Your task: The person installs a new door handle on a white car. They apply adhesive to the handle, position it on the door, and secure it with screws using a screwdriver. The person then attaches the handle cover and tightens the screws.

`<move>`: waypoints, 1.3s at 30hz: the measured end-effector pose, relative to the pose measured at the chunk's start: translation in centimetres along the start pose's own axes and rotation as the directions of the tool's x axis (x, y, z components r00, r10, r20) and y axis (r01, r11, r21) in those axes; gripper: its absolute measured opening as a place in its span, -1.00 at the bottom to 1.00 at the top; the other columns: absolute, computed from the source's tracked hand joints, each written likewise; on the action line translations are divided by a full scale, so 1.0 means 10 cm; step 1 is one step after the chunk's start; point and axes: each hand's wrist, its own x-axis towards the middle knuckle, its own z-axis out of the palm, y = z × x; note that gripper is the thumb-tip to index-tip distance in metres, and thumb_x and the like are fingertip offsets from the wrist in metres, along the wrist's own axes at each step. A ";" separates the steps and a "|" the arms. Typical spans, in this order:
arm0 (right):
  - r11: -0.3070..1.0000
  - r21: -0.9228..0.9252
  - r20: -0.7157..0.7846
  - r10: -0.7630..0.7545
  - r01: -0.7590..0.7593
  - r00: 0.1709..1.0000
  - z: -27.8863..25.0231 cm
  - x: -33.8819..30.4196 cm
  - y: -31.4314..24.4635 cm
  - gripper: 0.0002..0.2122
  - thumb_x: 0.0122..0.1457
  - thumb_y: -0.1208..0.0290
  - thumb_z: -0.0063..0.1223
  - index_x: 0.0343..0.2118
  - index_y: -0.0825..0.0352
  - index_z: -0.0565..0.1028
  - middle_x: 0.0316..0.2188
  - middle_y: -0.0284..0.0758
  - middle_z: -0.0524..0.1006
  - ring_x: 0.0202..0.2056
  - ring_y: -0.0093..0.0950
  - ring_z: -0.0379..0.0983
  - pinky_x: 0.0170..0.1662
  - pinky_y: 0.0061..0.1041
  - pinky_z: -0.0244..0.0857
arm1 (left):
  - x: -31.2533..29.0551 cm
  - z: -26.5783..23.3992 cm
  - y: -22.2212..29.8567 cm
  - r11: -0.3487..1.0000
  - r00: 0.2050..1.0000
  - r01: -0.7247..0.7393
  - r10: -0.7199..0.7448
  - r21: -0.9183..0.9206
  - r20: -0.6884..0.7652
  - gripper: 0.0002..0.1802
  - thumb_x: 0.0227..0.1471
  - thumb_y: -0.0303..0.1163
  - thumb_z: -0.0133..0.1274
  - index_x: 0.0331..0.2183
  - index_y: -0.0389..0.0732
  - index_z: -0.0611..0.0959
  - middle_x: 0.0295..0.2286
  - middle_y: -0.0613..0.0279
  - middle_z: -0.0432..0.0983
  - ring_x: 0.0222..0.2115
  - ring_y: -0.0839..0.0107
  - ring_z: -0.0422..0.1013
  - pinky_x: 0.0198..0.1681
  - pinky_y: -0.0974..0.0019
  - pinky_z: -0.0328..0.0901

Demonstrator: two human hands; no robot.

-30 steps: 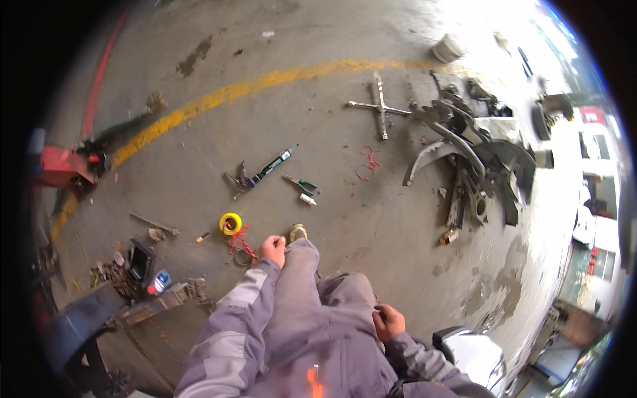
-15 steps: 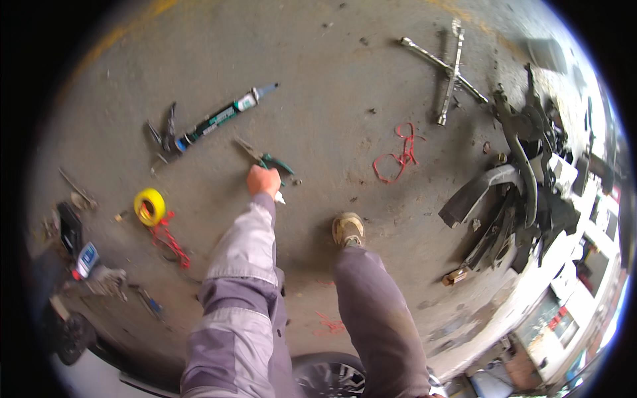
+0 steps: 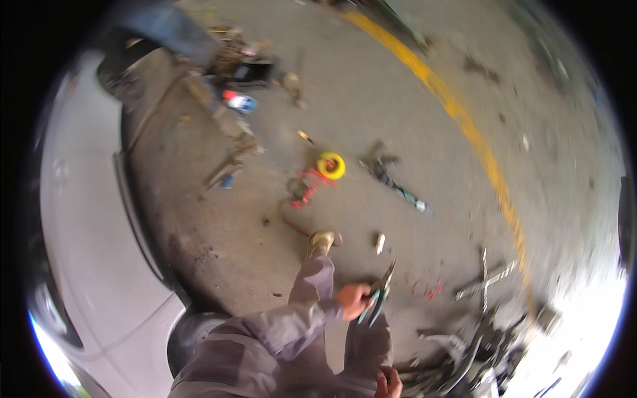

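A pair of pliers [image 3: 381, 292] with green handles is in my left hand [image 3: 355, 302], whose fingers are closed round it. The jaws point up and away, and the pliers are off the floor, above my leg. My right hand [image 3: 389, 383] is at the lower edge with its fingers curled; what is inside it, if anything, is hidden. Beyond the pliers, a small white tube-like piece [image 3: 379, 243] lies on the floor. A caulking gun [image 3: 398, 188] with a dark cartridge lies farther off, beside a yellow roll of tape [image 3: 330, 166].
Red cord [image 3: 306, 189] lies by the tape. A light-coloured car [image 3: 99, 199] stands along the left. To the right are a cross-shaped wheel wrench [image 3: 485, 281], more red string [image 3: 431, 289] and a pile of dark car parts [image 3: 474, 358]. A blue-and-white bottle [image 3: 242, 103] lies far left.
The pliers lay on the floor under my left hand; now that hand has lifted them. My right hand has come into view. The view has turned left, bringing in the car's side.
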 end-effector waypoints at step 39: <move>0.475 -0.067 0.944 -0.253 0.877 0.210 7.89 0.55 -8.91 -0.49 0.01 0.23 0.34 -0.10 0.44 0.36 -0.35 -0.11 0.54 -0.26 -0.25 0.51 -0.17 -0.28 0.37 | -5.55 -7.91 -0.13 0.339 -0.381 -0.924 -0.778 0.177 -0.500 -0.93 0.23 -0.38 0.07 -0.29 -0.15 0.56 -0.55 0.39 0.30 -0.63 0.60 0.16 -0.55 0.45 0.19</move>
